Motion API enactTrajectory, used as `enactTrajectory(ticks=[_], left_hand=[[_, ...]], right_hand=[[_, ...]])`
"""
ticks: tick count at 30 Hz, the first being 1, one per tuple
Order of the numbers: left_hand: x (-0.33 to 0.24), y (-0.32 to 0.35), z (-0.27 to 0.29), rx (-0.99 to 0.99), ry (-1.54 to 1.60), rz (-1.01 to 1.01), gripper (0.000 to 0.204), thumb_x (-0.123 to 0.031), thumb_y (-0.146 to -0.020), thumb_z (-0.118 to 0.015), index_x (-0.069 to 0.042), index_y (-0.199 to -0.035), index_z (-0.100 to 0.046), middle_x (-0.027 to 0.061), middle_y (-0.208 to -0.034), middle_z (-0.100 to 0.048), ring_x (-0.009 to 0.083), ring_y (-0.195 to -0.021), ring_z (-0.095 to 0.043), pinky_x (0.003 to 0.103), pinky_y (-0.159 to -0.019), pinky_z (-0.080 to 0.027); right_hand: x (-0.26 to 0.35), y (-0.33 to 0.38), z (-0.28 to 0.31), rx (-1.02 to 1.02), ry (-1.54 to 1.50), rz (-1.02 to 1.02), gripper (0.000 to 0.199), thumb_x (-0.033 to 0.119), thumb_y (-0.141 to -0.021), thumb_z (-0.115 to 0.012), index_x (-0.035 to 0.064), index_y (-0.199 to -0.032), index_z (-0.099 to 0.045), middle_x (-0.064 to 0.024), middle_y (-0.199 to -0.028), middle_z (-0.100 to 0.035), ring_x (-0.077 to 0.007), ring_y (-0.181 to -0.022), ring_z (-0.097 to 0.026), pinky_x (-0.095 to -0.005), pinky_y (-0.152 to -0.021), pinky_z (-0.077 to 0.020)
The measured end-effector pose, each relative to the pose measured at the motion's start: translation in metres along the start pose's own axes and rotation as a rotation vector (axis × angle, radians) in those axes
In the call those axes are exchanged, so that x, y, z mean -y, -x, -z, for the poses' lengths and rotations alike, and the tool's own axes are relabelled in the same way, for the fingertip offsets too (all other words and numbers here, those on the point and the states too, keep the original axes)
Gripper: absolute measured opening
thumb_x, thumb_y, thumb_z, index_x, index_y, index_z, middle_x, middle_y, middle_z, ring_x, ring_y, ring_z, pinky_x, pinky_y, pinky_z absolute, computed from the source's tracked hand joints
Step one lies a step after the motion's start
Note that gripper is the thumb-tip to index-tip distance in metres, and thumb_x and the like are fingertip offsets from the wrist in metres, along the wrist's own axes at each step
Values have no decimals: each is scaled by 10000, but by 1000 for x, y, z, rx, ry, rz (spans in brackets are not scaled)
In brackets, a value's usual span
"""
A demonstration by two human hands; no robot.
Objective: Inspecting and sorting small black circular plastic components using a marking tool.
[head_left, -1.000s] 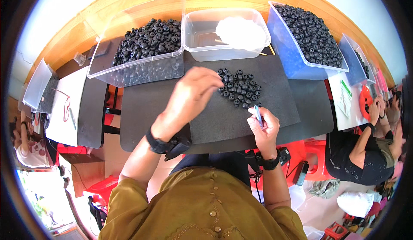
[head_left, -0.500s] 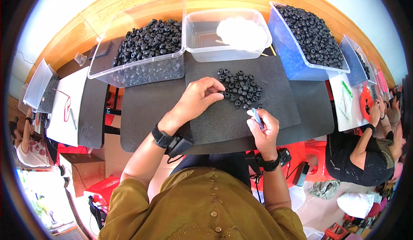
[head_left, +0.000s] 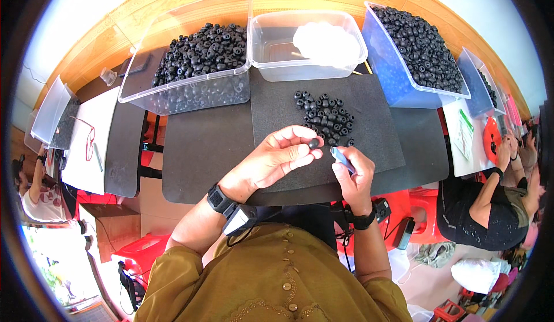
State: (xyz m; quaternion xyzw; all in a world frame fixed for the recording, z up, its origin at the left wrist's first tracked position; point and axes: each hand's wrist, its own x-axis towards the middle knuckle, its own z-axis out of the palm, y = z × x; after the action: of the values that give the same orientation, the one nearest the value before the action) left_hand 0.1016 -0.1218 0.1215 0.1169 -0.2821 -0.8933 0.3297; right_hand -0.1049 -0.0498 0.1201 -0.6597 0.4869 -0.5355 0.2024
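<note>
My left hand (head_left: 278,159) pinches one small black ring-shaped part (head_left: 314,143) between thumb and fingertips, just above the black mat (head_left: 202,149). My right hand (head_left: 353,175) is closed around a small blue-grey tool (head_left: 340,158), its tip a short way from the part. A loose pile of the same black parts (head_left: 326,116) lies on the mat just beyond both hands.
A clear bin of black parts (head_left: 199,62) stands at the back left, a clear tub holding something white (head_left: 309,45) in the middle, a blue bin of black parts (head_left: 418,47) at the right. Another person (head_left: 490,206) sits at the right; white sheets (head_left: 92,143) lie left.
My left hand has drawn back from the pile toward me with one black part pinched in its fingers. My right hand has stayed near the mat's front edge with the tool.
</note>
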Motion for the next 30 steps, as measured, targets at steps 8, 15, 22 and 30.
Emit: enactTrajectory(ticks=[8, 15, 22, 30], left_hand=[[7, -1, -1, -6, 75, -6, 223, -39, -909, -643, -39, -1125, -590, 105, -1185, -608, 172, -1036, -636, 252, -910, -547], [7, 1, -4, -53, 138, 4, 205, -31, -906, -645, -60, -1105, -600, 93, -1179, -603, 158, -1045, -622, 257, -939, -532], [16, 0, 9, 11, 110, -47, 191, -19, -903, -643, -84, -1078, -605, 63, -1150, -599, 137, -1010, -620, 245, -879, -539], [13, 3, 4, -33, 122, -27, 185, -50, -902, -654, -87, -1078, -610, 53, -1092, -615, 133, -975, -616, 244, -853, -535]], right_hand=[[-1, 2, -3, 6, 58, 60, 193, 186, -871, -673, 8, -945, -664, -41, -676, -530, -119, -510, -451, -263, -488, -359], [1, 0, -5, 8, 77, 71, 189, 188, -858, -689, 19, -942, -673, -41, -653, -519, -132, -493, -451, -280, -467, -355], [3, 0, -5, 48, 170, 87, 182, 181, -834, -708, 34, -937, -680, -61, -644, -539, -182, -493, -487, -306, -463, -372], [2, 1, -6, 38, 190, 113, 187, 177, -823, -716, 28, -932, -683, -72, -655, -564, -213, -523, -534, -326, -479, -396]])
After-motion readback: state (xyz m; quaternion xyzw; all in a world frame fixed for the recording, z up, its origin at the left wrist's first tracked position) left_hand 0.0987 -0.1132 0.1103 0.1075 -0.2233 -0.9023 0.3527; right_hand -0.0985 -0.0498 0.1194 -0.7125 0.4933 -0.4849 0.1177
